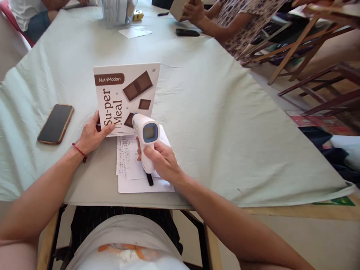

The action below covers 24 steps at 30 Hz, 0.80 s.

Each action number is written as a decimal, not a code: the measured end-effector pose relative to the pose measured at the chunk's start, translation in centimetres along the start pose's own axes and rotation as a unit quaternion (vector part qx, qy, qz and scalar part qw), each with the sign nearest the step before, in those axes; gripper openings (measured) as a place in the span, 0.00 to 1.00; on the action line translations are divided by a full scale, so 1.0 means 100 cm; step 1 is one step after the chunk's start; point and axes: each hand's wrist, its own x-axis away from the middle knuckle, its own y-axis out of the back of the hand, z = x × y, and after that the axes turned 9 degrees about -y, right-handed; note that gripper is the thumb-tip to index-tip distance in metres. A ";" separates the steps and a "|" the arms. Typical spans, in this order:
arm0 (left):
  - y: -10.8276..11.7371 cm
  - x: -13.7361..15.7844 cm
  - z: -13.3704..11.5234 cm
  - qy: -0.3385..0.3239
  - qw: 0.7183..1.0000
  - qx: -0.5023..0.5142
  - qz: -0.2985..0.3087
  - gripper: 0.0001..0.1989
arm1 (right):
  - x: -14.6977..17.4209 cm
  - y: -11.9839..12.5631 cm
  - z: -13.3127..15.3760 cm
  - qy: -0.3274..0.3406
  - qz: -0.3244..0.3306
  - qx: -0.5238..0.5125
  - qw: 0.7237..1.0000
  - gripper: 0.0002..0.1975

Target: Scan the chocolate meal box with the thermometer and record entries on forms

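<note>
My left hand (97,131) grips the lower left corner of a white box (143,84), its thumb across the front. The box is tilted up and printed "NutriMotion Su-per Meal" with brown chocolate pieces. In my right hand (161,157) is a white infrared thermometer (144,125) with a blue-rimmed screen, its handle wrapped by my fingers. The thermometer's front end points at the lower part of the box, close to it; whether they touch I cannot tell. Beneath both lie papers (126,183) with handwriting, and a black pen (149,179) partly hidden by the thermometer.
A phone (55,123) lies left of my left hand. Across the cloth-covered table (213,112) are a clear container (116,13), a yellow tape measure (138,15), a white paper (135,32) and a black case (187,32). Two other people sit at the far side; one holds a card.
</note>
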 end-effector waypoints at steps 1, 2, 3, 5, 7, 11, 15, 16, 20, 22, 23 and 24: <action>0.000 0.000 0.000 -0.003 1.000 -0.002 0.001 0.29 | -0.002 0.001 -0.001 -0.018 0.005 -0.010 1.000 0.22; 0.000 0.000 -0.001 -0.005 1.000 0.000 0.003 0.29 | -0.003 0.001 -0.002 -0.032 0.008 -0.018 0.999 0.22; 0.000 0.000 -0.001 -0.008 1.000 0.003 0.005 0.29 | -0.004 0.002 -0.002 -0.043 0.010 -0.023 0.999 0.23; 0.000 0.000 -0.001 -0.010 1.000 0.011 0.009 0.29 | -0.005 0.002 -0.002 -0.050 0.008 -0.022 0.998 0.22; 0.000 0.000 -0.001 -0.008 1.000 0.011 0.009 0.29 | -0.005 0.001 0.000 -0.042 0.005 -0.016 0.999 0.22; 0.001 0.000 -0.001 -0.002 1.000 0.002 0.013 0.29 | -0.005 -0.001 0.001 -0.023 -0.002 -0.002 1.000 0.21; 0.001 0.000 -0.001 -0.005 1.000 0.003 0.016 0.31 | -0.006 -0.001 -0.001 -0.028 -0.011 -0.005 1.000 0.22; 0.001 0.000 -0.001 -0.006 1.000 0.000 0.016 0.31 | -0.006 -0.001 -0.001 -0.028 -0.009 -0.007 1.000 0.23; 0.001 0.000 0.001 -0.004 1.000 -0.009 0.015 0.31 | -0.007 0.000 -0.002 -0.027 -0.002 -0.012 1.000 0.24; 0.001 0.000 0.002 0.000 1.000 -0.015 0.013 0.31 | -0.006 -0.001 -0.001 -0.028 -0.005 -0.009 1.000 0.23; 0.001 0.000 0.003 0.002 1.000 -0.018 0.014 0.31 | -0.006 -0.001 -0.001 -0.028 -0.007 -0.006 1.000 0.23; 0.001 0.000 0.003 0.003 1.000 -0.020 0.014 0.32 | -0.006 -0.001 0.000 -0.028 -0.009 -0.003 1.000 0.23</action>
